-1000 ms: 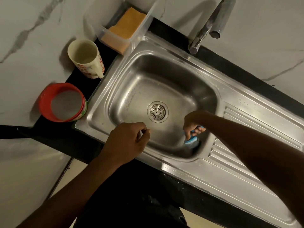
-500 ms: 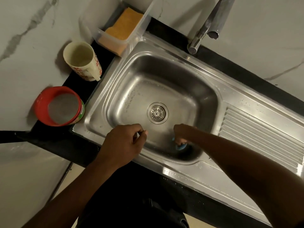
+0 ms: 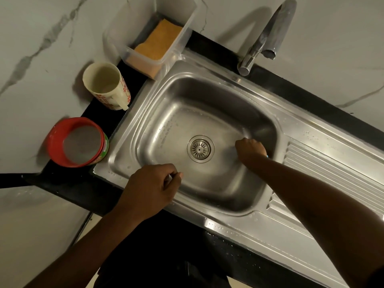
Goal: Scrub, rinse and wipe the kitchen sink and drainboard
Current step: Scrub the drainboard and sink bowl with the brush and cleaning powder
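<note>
On my feed the room is dim. A pale marble-veined wall [image 3: 31, 48] wraps the corner, and a black counter [image 3: 62, 179] runs along its foot. Far left on that counter stands a red tub [image 3: 76, 142]. Behind it is a cream mug [image 3: 107, 86] with a red print, upright. Further back is a clear box [image 3: 182, 28] with an orange sponge [image 3: 160, 40] lying inside, its corner touching the sink's rim.

My left hand [image 3: 151, 190] rests at the near rim of the sink [image 3: 133, 125], fingers curled and thumb tip against the forefinger. The light is too poor for me to tell whether it pinches anything.

The steel basin is wet, with droplets scattered over its floor and rim, and the round drain [image 3: 200, 149] sits in the middle. Just right of the drain, my right hand [image 3: 250, 149] is down on the basin floor near the right wall, fisted round a scrubber [image 3: 267, 156] — only a blue sliver of it shows.

The tap [image 3: 268, 36] rises from the back edge, its spout leaning over the rim. On the right the ribbed drainboard [image 3: 332, 173] slopes away, beaded with water along its near edge.
</note>
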Motion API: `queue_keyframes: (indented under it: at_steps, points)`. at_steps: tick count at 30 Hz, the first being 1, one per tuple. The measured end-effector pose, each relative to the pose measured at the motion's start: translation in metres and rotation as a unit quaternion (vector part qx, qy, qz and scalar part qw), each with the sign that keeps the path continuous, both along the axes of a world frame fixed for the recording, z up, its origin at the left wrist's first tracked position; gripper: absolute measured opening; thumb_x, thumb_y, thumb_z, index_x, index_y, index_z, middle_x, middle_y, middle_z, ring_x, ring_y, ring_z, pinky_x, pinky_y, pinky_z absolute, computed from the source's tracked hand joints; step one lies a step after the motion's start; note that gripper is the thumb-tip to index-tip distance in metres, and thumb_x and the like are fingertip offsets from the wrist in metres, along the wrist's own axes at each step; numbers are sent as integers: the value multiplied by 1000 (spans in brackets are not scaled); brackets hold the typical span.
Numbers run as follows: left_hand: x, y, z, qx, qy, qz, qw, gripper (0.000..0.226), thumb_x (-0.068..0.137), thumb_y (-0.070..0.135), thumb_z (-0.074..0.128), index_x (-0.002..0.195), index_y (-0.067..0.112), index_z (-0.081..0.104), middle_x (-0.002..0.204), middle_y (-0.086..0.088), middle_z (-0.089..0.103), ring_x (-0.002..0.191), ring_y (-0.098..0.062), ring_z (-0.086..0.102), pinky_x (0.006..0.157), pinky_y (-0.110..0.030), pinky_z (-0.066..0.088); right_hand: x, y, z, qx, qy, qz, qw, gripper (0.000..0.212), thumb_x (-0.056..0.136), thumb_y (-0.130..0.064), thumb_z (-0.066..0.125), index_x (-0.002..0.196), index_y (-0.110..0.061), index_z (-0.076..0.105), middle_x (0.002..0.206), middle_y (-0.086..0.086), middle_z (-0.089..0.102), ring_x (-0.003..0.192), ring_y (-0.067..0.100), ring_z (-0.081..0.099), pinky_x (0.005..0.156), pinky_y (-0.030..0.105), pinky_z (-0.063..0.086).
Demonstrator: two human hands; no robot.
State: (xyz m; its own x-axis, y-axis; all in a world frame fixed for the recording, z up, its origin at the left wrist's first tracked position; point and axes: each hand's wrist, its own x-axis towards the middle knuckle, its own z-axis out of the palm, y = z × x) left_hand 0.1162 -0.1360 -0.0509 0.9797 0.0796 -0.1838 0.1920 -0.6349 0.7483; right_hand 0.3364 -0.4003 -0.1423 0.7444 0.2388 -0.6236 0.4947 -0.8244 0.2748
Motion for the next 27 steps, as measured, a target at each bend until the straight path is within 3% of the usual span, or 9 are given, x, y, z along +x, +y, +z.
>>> queue_keyframes:
  at_steps: [3,8,11,14,16,19,22,25,27]
  points:
    - [1,-1,0,4,-1,0,1000,36,98,53,51,73,27,54,55,7,53,54,-14,56,52,-28,46,-25,5,-6,26,38,-62,997,31,97,-10,58,127,-9,64,129,16,65,119,37,65,96,43,54]
    - [7,-6,0,0,-3,-14,1000,33,100,51,53,74,30,54,57,8,56,55,-12,58,53,-31,50,-73,11,-18,13,212,-78,974,38,86,-19,74,119,-3,66,120,13,71,110,30,70,88,32,58]
    - [10,-8,-1,9,-8,-27,1000,31,100,48,57,75,31,54,57,9,55,56,-11,59,52,-26,47,-59,16,-25,92,136,-182,970,39,96,-20,64,128,1,60,129,18,65,116,34,66,93,35,55]
    - [13,-9,0,14,-10,-38,999,31,101,46,58,75,30,55,56,8,55,56,-12,59,51,-24,46,-37,20,-21,201,27,-418,886,61,101,-29,58,149,-2,31,135,19,58,122,41,61,91,39,49]
    - [15,-10,2,15,-10,-46,999,31,101,46,59,75,29,56,57,8,56,57,-13,60,51,-24,47,-36,19,-24,235,-33,-503,831,63,103,-28,54,154,-8,23,142,21,55,127,42,57,97,42,47]
    - [17,-6,3,18,-8,-52,998,31,101,46,60,75,29,56,57,9,56,57,-12,59,53,-28,50,-59,20,-34,263,-54,-511,817,59,102,-15,49,154,-3,24,143,22,52,124,38,56,92,40,44]
    - [23,-1,2,10,-3,-58,998,29,100,44,62,77,27,61,58,9,58,57,-13,60,54,-32,52,-89,31,-44,264,-12,-546,795,60,100,-11,51,152,-2,24,138,23,52,120,38,58,92,43,48]
    - [29,1,4,-5,-4,-74,997,26,100,43,63,80,26,65,59,9,60,57,-13,61,55,-31,53,-101,31,-50,233,35,-620,748,52,106,-17,45,150,-7,19,116,18,56,93,33,64,73,40,50]
    - [32,5,4,-5,-9,-85,996,26,100,42,63,79,27,64,58,9,59,57,-13,61,53,-29,51,-97,25,-54,222,23,-614,757,56,107,-18,43,154,-7,16,121,20,57,100,36,64,79,43,51]
